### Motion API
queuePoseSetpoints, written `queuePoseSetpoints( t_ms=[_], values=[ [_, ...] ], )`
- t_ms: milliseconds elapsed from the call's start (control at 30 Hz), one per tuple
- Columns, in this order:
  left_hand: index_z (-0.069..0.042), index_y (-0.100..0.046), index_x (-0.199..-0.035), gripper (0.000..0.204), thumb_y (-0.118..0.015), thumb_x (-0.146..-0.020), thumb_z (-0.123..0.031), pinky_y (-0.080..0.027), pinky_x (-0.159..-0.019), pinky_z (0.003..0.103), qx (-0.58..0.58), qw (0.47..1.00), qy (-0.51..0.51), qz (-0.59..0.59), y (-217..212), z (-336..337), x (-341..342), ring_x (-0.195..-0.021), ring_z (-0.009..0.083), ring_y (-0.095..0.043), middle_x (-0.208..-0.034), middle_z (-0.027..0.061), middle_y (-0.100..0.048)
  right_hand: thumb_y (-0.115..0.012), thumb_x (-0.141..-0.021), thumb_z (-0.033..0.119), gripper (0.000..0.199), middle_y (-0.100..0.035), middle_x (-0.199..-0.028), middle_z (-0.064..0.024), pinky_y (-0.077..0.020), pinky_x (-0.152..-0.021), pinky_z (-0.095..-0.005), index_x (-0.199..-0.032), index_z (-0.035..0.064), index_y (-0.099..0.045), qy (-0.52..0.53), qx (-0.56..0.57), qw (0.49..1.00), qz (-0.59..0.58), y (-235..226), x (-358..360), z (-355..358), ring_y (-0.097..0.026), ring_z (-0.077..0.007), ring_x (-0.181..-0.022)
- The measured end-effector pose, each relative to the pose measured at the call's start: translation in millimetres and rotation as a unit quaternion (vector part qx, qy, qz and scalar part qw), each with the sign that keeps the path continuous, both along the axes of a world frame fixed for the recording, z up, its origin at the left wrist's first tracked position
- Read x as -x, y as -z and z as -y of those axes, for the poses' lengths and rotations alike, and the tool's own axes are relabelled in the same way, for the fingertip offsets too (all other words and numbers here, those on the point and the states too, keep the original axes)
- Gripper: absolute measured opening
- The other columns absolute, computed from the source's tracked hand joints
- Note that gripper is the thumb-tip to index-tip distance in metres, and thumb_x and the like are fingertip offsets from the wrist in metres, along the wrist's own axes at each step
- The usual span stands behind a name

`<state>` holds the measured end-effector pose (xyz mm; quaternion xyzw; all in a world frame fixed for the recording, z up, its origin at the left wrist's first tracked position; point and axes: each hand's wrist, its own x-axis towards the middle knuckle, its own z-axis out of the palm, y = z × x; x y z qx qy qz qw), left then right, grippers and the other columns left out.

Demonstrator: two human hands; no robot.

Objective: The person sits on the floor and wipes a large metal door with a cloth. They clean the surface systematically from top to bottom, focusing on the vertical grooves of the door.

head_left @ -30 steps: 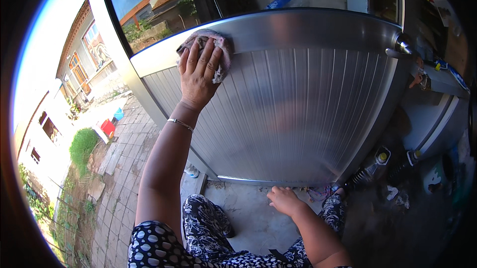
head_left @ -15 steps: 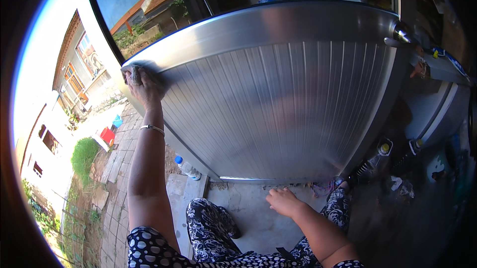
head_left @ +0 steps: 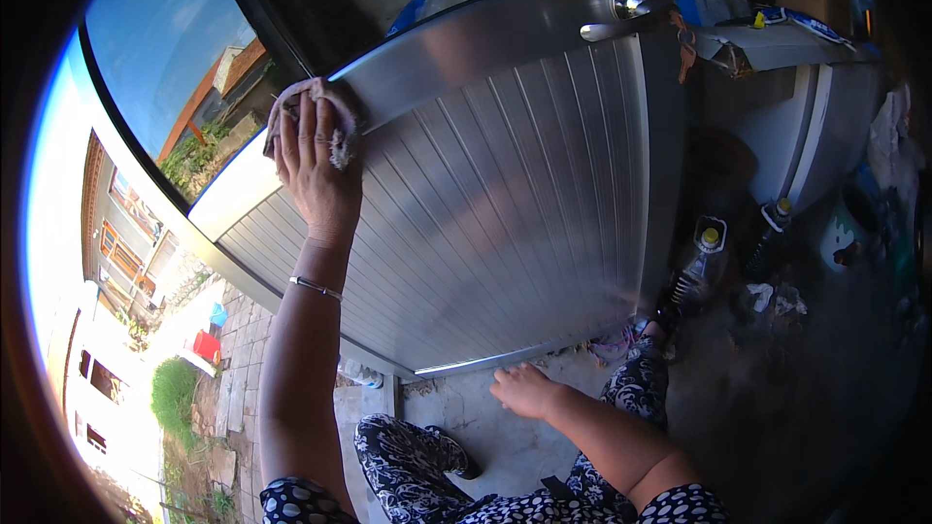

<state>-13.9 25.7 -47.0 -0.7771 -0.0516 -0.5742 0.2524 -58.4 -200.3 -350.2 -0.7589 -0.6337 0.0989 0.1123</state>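
A person stands close before a silver metal door [head_left: 505, 203] with a ribbed lower panel. The left hand [head_left: 320, 184] is on the upper left part of this door and holds a pinkish, worn cloth [head_left: 344, 114]; the fingers lie stretched over the cloth and press it flat. The cloth rests on the smooth rail [head_left: 476, 43] of the door, just above the ribbed panel and beside the lower edge of the door's glass pane [head_left: 180, 48]. A thin bracelet [head_left: 316, 286] is around the left wrist.

The right hand [head_left: 524, 391] hangs just in front of the door's bottom edge, apart from the cloth. Its fingers are loose and a little bent, in a relaxed shape. Under it, before the door, is the concrete floor [head_left: 515, 441], where the legs in black-and-white patterned trousers [head_left: 413, 471] are bent.

At the upper right end of the door is a lever handle [head_left: 610, 32]. To the right of the door's lower part stands a clear bottle with a yellow cap [head_left: 701, 262]. A clear plastic bottle [head_left: 359, 372] is beside the door's lower left corner, partly hidden. Farther left of the door, outside, are a red bucket [head_left: 207, 347] and a green bush [head_left: 175, 398].
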Motion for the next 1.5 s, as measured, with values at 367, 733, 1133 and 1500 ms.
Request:
queuePoseSetpoints(
  t_ms=[367,733,1133,1500],
  values=[
    [-0.025,-0.040,-0.142,0.077,-0.079,-0.075,-0.022,-0.024,-0.112,0.055,-0.119,0.982,0.078,-0.126,-12,136,-77,-0.138,0.0291,-0.032,-0.148,0.0024,-0.038,-0.054,-0.083,0.008,0.021,-0.062,-0.109,-0.0134,-0.0466,-0.087,-0.0425,-0.101,0.0062,-0.067,0.007,-0.018,1.000,-0.013,-6,-6,10,-0.064,-0.0283,-0.101],
    [-0.023,-0.041,-0.141,0.062,-0.063,-0.083,-0.015,-0.023,-0.113,0.053,-0.209,0.960,0.118,-0.141,-5,202,-135,-0.136,0.0294,-0.036,-0.140,0.0028,-0.046,-0.058,-0.085,0.011,0.021,-0.061,-0.111,-0.0154,-0.0470,-0.088,-0.0429,-0.103,0.0042,-0.065,0.024,0.011,0.999,-0.019,0,-11,7,-0.062,-0.0293,-0.105],
    [-0.025,-0.049,-0.134,0.057,-0.070,-0.081,-0.018,-0.028,-0.112,0.049,-0.226,0.954,0.122,-0.154,-18,160,-101,-0.135,0.0261,-0.037,-0.140,0.0019,-0.047,-0.065,-0.086,0.024,0.028,-0.058,-0.113,-0.0137,-0.0429,-0.093,-0.0463,-0.107,0.0058,-0.062,0.030,0.041,0.998,-0.043,-2,-20,4,-0.058,-0.0304,-0.110],
    [-0.022,-0.052,-0.133,0.063,-0.078,-0.076,-0.018,-0.031,-0.110,0.050,-0.211,0.962,0.062,-0.163,-11,76,-28,-0.134,0.0248,-0.040,-0.140,0.0027,-0.049,-0.066,-0.085,0.025,0.031,-0.059,-0.118,-0.0148,-0.0440,-0.093,-0.0458,-0.111,0.0068,-0.062,0.037,0.062,0.996,-0.047,4,-17,4,-0.058,-0.0296,-0.111]
  ],
)
